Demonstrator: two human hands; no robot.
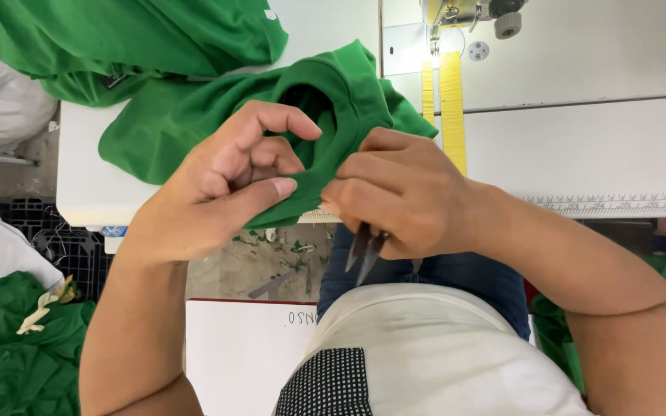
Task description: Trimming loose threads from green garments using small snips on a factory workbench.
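Down at the far left you've got a heap of green cloth (9,339) on the floor with some pale scraps on it, and above that another pile of green garments (117,38) spilling over the far left corner of the white desk (86,192). Your left hand (225,181) comes up from the near left, thumb pressed flat along the folded edge of the green garment (194,115) while the other fingers curl in over the round neck opening, so it's closed, pinching the fabric. The garment itself lies spread on the desk to the far left of your hands, its length running left to right, with the collar part lifted off the near desk edge and hanging between both hands. Your right hand (402,196) sits just beside the left one, almost touching, its fingertips clamped on the same folded edge; both hands are equally on the cloth, neither is nearer. Tucked in that right palm is a small pair of thread snips (364,258), blades pointing down and toward you, away from the cloth. Right of your hands a yellow tape strip (452,100) runs away toward the sewing machine (472,11) at the far edge, and a printed ruler (618,204) lines the near desk edge. The open white desk off to the right looks like your free room; the near edge sits right under your knuckles.
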